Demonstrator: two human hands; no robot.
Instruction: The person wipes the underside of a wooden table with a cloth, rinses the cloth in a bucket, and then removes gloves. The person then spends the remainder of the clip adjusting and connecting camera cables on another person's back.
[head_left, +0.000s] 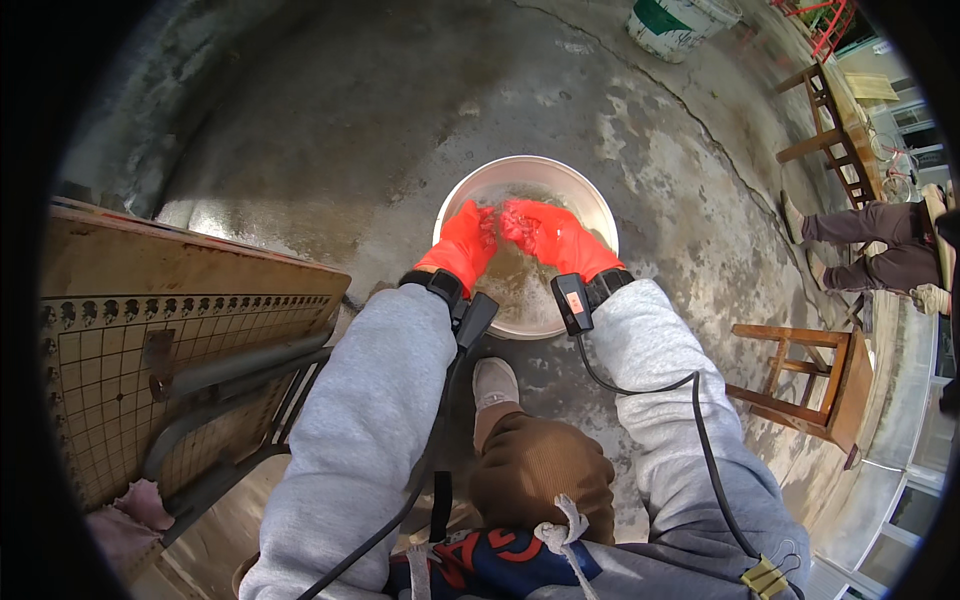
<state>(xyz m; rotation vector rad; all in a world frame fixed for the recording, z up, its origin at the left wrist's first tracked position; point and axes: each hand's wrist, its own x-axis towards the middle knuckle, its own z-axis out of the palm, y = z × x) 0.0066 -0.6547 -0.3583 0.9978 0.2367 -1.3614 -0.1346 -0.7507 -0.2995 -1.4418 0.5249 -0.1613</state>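
Before me on the wet concrete floor stands a round white bucket (534, 166) holding murky, brownish water (517, 289). Both my hands wear orange-red rubber gloves and are over the bucket's mouth, a small gap between them. My left hand (466, 244) is curled at the left side, its fingers bent inward against something reddish and wet that I cannot make out. My right hand (559, 236), on the right side, has its fingers curled at a wet, crumpled reddish surface; whether this is a held thing or the glove itself I cannot tell. Black devices with cables are strapped to both wrists.
A folding table with a grid-patterned top (97, 337) leans on its side at the left. Wooden stools (840, 375) stand at the right, near a seated person's legs (862, 225). A white and green bucket (671, 34) is at the upper right. A cable hangs along each arm.
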